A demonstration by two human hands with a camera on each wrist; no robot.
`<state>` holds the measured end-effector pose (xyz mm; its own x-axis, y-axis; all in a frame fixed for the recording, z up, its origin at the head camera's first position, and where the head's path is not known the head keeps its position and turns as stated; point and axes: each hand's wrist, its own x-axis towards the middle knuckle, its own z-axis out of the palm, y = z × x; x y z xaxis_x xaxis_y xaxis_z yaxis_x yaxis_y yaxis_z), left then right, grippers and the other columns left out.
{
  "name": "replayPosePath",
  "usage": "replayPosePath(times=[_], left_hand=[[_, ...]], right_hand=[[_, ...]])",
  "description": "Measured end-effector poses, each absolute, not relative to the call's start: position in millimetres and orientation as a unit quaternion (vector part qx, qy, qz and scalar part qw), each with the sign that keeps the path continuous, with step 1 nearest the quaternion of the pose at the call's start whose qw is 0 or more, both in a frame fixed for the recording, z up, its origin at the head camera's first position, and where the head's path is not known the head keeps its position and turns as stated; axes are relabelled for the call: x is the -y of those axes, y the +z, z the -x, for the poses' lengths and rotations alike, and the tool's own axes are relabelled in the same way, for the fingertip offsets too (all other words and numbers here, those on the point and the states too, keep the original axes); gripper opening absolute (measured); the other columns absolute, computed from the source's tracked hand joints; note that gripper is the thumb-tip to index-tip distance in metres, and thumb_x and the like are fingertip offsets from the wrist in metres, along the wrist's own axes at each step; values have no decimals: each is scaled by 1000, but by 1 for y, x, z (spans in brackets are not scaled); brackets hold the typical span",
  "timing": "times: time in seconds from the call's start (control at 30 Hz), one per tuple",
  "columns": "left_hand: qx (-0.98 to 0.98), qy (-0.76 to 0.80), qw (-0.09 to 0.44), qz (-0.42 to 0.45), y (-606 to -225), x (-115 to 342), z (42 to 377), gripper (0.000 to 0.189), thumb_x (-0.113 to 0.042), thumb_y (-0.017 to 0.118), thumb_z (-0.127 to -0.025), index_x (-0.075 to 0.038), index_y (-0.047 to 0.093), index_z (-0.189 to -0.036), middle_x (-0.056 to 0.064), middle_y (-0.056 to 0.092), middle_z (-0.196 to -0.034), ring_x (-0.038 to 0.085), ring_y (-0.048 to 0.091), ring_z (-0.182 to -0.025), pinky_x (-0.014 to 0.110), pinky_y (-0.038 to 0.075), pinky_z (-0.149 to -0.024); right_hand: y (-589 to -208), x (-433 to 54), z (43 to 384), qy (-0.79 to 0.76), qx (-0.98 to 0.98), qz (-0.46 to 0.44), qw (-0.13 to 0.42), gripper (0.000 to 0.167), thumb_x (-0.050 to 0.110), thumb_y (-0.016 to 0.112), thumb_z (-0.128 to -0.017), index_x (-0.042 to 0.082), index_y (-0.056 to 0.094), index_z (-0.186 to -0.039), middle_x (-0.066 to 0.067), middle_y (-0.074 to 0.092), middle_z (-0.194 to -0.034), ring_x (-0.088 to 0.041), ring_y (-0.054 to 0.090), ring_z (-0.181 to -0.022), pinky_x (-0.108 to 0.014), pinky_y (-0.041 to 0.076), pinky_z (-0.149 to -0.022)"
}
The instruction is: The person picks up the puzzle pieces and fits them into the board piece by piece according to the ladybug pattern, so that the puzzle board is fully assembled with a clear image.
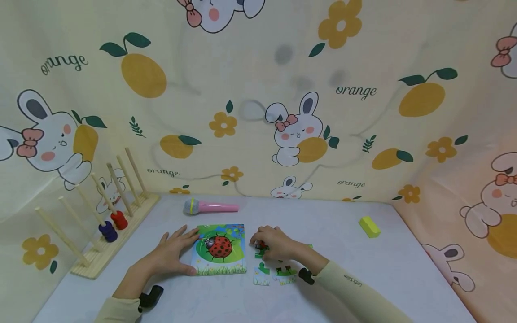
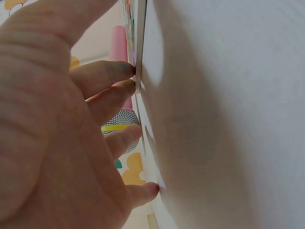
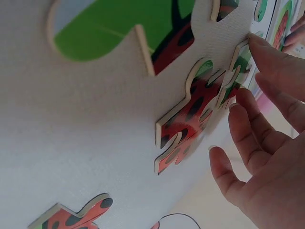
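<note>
A square ladybug puzzle picture (image 1: 219, 249) lies flat on the table. My left hand (image 1: 171, 253) rests at its left side, fingers spread, thumb by the lower corner; in the left wrist view fingertips touch the edge of the board (image 2: 141, 43). To the right of the picture, my right hand (image 1: 276, 243) pinches a puzzle piece (image 3: 242, 61) between thumb and fingers at the table. Red and black ladybug pieces (image 3: 190, 112) lie beside those fingers. Below the hand are a green-and-white grass piece (image 1: 261, 277) and another with black legs (image 1: 285, 274). The palm covers some pieces.
Behind the picture lies a pink toy microphone (image 1: 214, 207). At the left stands a wooden peg rack (image 1: 97, 260) with blue beads (image 1: 108, 231) and red beads (image 1: 119, 220). A yellow block (image 1: 369, 227) sits far right. Patterned cloth (image 1: 250, 134) hangs behind the table.
</note>
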<state>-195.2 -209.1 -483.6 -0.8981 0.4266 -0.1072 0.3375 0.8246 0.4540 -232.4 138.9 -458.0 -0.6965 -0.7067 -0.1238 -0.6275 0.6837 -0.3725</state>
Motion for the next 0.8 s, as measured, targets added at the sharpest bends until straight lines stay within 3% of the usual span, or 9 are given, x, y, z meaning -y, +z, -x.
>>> replayPosePath(times=[0.3, 0.6, 0.8], left_hand=[[-950, 212, 106, -201, -482, 208, 197, 108, -65, 83, -64, -9, 48, -149, 12, 34, -159, 48, 16, -147, 82, 7, -104], [-950, 211, 99, -207, -484, 210, 196, 107, -64, 83, -64, -8, 48, -148, 13, 35, -159, 49, 17, -146, 82, 8, -103], [-950, 211, 88, -212, -484, 209, 194, 108, -65, 83, -64, -6, 48, -147, 14, 35, -158, 50, 18, -146, 82, 9, -103]], right_hand=[[-459, -141, 233, -164, -906, 369, 125, 43, 9, 84, -78, 12, 69, -119, 4, 55, -96, -12, 44, -89, -31, 35, -78], [-461, -144, 238, -173, -906, 366, 123, 34, 13, 86, -78, 12, 68, -107, 0, 52, -98, -14, 44, -89, -30, 39, -77], [-461, -143, 238, -189, -902, 360, 143, 44, 10, 86, -78, 11, 63, -116, 3, 53, -101, -11, 51, -88, -27, 47, -77]])
